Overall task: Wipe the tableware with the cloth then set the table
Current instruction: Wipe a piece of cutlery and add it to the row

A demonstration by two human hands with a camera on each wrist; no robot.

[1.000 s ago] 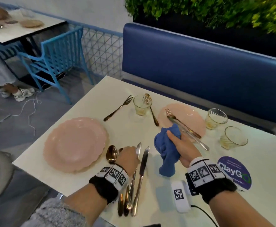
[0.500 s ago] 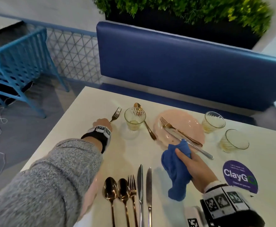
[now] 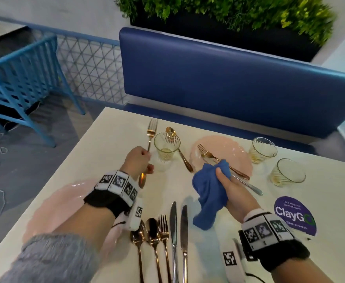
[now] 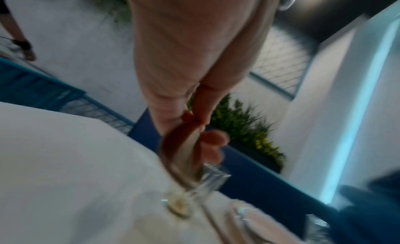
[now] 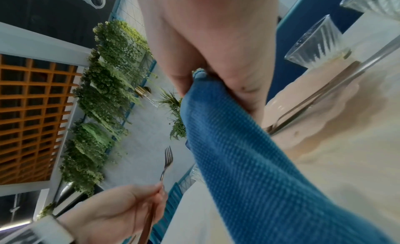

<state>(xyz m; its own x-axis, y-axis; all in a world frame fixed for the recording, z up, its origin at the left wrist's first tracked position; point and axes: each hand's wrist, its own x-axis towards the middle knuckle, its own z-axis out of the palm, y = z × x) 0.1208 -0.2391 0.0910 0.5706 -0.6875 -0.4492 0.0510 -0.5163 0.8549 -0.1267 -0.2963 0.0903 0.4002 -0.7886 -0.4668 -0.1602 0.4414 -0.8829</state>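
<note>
Gold fork (image 3: 151, 133) gripped by its handle in the left hand (image 3: 138, 161), lifted above the white tabletop (image 3: 114, 139). Right hand (image 3: 227, 186) clutches one blue cloth (image 3: 208, 195). Counted: two pink plates, three glasses, and five pieces of cutlery lined up nearest the person.

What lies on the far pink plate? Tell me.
A gold fork and a silver utensil lie across the far pink plate. The blue cloth, gripped by the right hand, covers the silver utensil's head, so its type stays unclear.
</note>
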